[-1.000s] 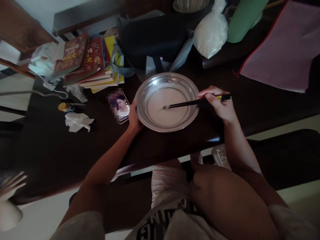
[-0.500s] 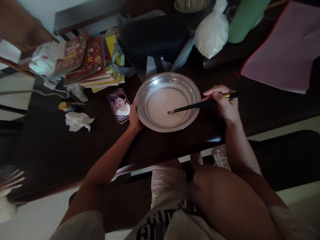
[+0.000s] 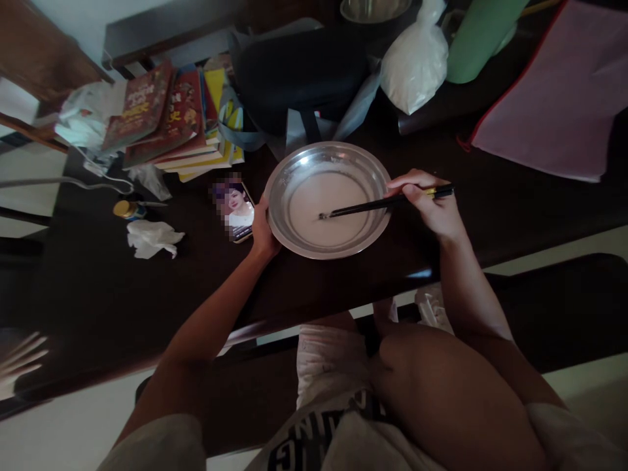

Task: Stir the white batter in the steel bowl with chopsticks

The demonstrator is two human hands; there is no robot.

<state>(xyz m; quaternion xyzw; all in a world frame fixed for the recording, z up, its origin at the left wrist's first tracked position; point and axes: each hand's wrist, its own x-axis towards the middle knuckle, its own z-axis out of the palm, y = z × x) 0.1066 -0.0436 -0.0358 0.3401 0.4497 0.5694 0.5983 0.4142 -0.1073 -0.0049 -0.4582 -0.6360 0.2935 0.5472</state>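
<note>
A shiny metal bowl rests on the dark table, holding a pale, milky liquid. My left hand grips the bowl's left rim, its fingers partly hidden beneath and behind the edge. In my right hand is a pair of black chopsticks with gold bands near the top. They slant over the bowl's right rim, and their tips dip into the liquid near the middle. Just left of my left hand lies a phone with a lit screen.
Behind the bowl stand a dark bag, a tied bag of white powder and a green bottle. Stacked books, a small jar and crumpled tissue are at left. Another person's hand shows at the left edge.
My right hand and the chopsticks have shifted left, and their tips have moved left through the liquid. My left hand keeps its hold on the bowl.
</note>
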